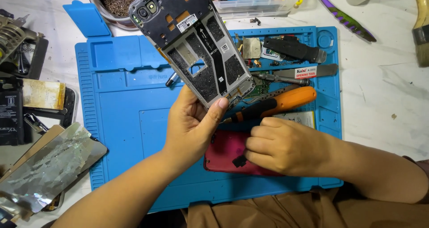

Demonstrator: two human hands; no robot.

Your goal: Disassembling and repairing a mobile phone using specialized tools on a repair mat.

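Observation:
My left hand holds an opened phone frame by its lower end, tilted up above the blue work mat. The frame's inside faces me, with the camera module at its top left. My right hand rests with curled fingers on a red phone back cover lying on the mat, pinching a small black part at its edge. An orange-and-black screwdriver lies just beyond my right hand.
Small parts, a metal opening tool and a black component lie on the mat's far right. A cracked screen and a battery sit left. A bowl of brass wool stands at the back, a brush far right.

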